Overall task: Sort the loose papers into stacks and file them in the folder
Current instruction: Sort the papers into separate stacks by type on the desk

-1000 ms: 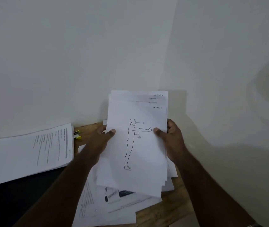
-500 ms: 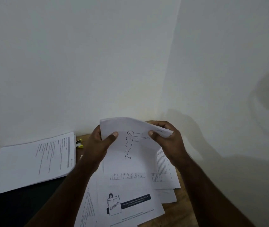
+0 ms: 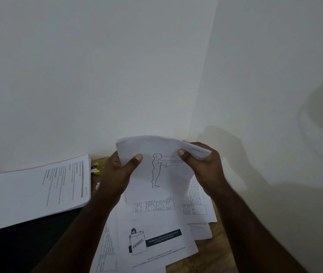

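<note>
2 hands hold 1 small bundle of sheets, the figure-drawing bundle [image 3: 163,170], in front of the wall corner: the left hand [image 3: 120,174] pinches its left edge with the thumb on the printed face, and the right hand [image 3: 202,168] is clamped on its right edge, thumb by the drawn arm. A second ago the same bundle stood nearly flat and upright, its staggered top corners in plain sight; since then it has been brought down toward the desk and its top edge now bows away from the camera, so the labelled corner curls over the right fingers. Lowering it has uncovered the loose papers [image 3: 156,229] spread on the wooden desk [image 3: 213,259] underneath, among them a sheet with a table and one with a "confidential" cartoon. To the left lies a neater stack [image 3: 38,192], text uppermost, resting partly on a dark surface [image 3: 19,247] that may be the folder, though I cannot tell. A small yellow object [image 3: 95,168] sits just beside that stack, against the wall. My reading is that sorting is underway and far from finished: the bundle looks set to be squared up or laid down as its own stack, and most sheets are unsorted, with nothing visibly filed.
</note>
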